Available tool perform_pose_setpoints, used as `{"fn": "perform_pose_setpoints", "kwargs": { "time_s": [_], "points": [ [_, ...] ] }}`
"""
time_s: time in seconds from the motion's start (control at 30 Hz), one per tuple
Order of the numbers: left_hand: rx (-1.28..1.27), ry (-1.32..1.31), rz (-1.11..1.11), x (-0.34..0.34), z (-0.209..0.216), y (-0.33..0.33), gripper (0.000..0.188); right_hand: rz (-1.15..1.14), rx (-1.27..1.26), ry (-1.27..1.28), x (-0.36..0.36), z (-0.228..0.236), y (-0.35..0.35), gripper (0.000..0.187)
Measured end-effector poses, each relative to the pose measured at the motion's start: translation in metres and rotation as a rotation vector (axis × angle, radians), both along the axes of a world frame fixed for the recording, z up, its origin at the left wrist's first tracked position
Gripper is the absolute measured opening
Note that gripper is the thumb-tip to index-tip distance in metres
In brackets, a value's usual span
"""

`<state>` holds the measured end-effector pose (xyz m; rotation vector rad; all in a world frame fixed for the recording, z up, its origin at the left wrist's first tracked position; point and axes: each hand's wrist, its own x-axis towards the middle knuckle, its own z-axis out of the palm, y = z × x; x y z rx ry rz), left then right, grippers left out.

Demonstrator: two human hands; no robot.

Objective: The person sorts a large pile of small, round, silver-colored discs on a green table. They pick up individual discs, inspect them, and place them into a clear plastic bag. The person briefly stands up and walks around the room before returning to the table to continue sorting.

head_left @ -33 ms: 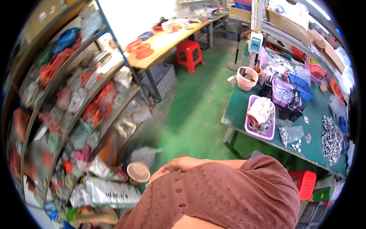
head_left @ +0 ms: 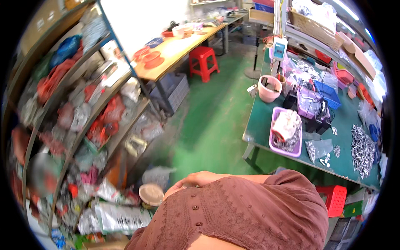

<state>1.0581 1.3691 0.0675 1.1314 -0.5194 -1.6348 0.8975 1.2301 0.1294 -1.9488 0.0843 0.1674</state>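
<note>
We've got both hands in front of our brown shirt (head_left: pixel 254 204): the right hand (head_left: pixel 202 178) looks slightly curled, the left hand (head_left: pixel 174 188) is half hidden, and honestly we can't tell if either's gripping anything. Just beside the left sits a round-topped beige container (head_left: pixel 151 194), its face up toward us; the clear plastic bag (head_left: pixel 157 175) beyond stretches left to right. Green floor (head_left: pixel 204 133) runs ahead between shelving (head_left: pixel 135 116) and the green table's (head_left: pixel 260 125) edge.

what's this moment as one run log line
right hand: at brown shirt's front, grip unclear; left hand: not distinguishable; ahead: red stool; right side: green table with purple basket
</note>
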Motion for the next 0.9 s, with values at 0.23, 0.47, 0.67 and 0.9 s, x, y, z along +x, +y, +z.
{"fn": "perform_pose_setpoints", "kwargs": {
  "time_s": [0.23,0.47,0.67,0.9],
  "points": [
    [-0.025,0.092,-0.455,0.097,0.047,-0.286,0.047,-0.564,-0.166,-0.183,0.070,0.029,-0.199,0.027],
    [0.114,0.117,-0.517,0.127,0.042,-0.502,0.039,-0.669,-0.232,-0.017,0.109,0.004,-0.386,0.020],
    [-0.001,0.105,-0.405,0.196,0.013,-0.680,0.028,-0.504,-0.345,-0.173,0.174,0.011,-0.590,0.025],
    [0.085,0.152,-0.152,0.246,0.050,-0.856,0.027,-0.565,-0.316,-0.289,0.215,0.006,-0.784,0.040]
  ]
}}
